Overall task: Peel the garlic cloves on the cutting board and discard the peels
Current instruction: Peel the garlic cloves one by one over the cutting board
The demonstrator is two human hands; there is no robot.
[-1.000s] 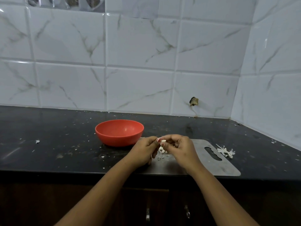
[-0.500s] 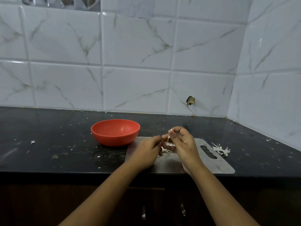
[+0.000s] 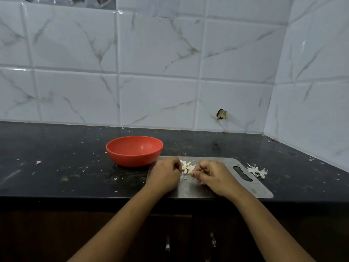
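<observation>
Both hands dropped onto the board [image 3: 261, 190] and split apart. Bowl [image 3: 132, 157] sits far left, then left hand [image 3: 165, 174] curled, garlic [image 3: 187, 167] between, right hand [image 3: 213, 176] curled; can't tell if either holds anything. Peels [image 3: 257, 170] lie just right of the board.

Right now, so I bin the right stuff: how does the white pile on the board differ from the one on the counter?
The board pile lies on the steel board between the left hand and right hand; the counter pile lies on the black counter past the board's handle end, away from both. The board pile looks chunky; the counter pile is thin, spiky wisps. Both are white and loose.
</observation>
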